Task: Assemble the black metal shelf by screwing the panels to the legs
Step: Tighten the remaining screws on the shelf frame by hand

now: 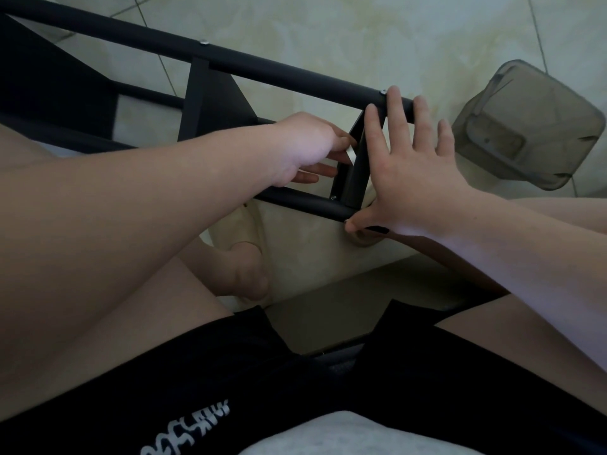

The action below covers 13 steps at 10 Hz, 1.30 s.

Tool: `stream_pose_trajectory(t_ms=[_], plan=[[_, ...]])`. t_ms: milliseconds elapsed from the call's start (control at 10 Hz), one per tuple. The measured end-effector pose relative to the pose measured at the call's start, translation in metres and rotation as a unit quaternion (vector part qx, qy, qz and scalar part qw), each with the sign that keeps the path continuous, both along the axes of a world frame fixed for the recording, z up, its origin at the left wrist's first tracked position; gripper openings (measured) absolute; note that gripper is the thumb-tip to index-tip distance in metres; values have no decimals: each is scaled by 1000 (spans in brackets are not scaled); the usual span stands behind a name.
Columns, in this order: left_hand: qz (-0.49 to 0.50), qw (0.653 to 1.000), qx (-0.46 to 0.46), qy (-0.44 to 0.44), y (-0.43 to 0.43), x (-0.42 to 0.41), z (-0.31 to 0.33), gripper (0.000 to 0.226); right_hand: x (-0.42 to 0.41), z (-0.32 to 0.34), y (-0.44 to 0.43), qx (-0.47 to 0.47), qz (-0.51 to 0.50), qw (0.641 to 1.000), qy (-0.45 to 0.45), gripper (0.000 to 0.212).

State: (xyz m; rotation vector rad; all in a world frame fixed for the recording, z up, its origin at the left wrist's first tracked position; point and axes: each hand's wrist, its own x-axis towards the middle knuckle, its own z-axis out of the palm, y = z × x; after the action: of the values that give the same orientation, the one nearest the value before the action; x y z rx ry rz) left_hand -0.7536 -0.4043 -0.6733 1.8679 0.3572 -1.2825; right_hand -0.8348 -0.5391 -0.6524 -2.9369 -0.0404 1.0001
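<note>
Black metal shelf (pixel 210 93) lies on its side on the pale tiled floor (pixel 328 34), in front of the seated person's knees. Its long axis runs L to R, w/ the free leg ends pointing R and a bit nearer than the L part, which goes out of shot. 3 tube legs in view: the far leg (pixel 279 75) running from far L down to R, the near leg (pixel 305 202) roughly parallel to it, and a third leg (pixel 147 92) seen only as short bits lower down between panels. 3 panels, all standing on edge across the legs: the end panel (pixel 356 165) at the R, the mid panel (pixel 213 103), and a big dark one at far L (pixel 49 70). 2 silver screw heads on the far leg, the mid screw (pixel 204 43) and the end screw (pixel 382 91), plus 1 small screw (pixel 333 197) at the end panel's near corner. L hand (pixel 305 147) reaches in betw. far and near legs, fingers about straight, tips touching the end panel's L face; thumb hidden. R hand (pixel 417 165) is spread wide and flat, fingers laid over the far leg's end, thumb tip pressing the near leg's end. 1 grey see-through plastic tub (pixel 525 126) lies tipped on the floor just R of the shelf.
</note>
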Motion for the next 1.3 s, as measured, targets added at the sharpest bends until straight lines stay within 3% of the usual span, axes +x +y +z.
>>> stream_pose_trajectory(t_ms=[400, 1300], plan=[[-87, 995, 34, -27, -1, 1, 2, 15, 1, 0, -1, 1, -1, 1000, 2, 149], [-88, 995, 43, 18, -4, -1, 0, 14, 0, -1, -1, 7, -3, 1000, 1, 150]])
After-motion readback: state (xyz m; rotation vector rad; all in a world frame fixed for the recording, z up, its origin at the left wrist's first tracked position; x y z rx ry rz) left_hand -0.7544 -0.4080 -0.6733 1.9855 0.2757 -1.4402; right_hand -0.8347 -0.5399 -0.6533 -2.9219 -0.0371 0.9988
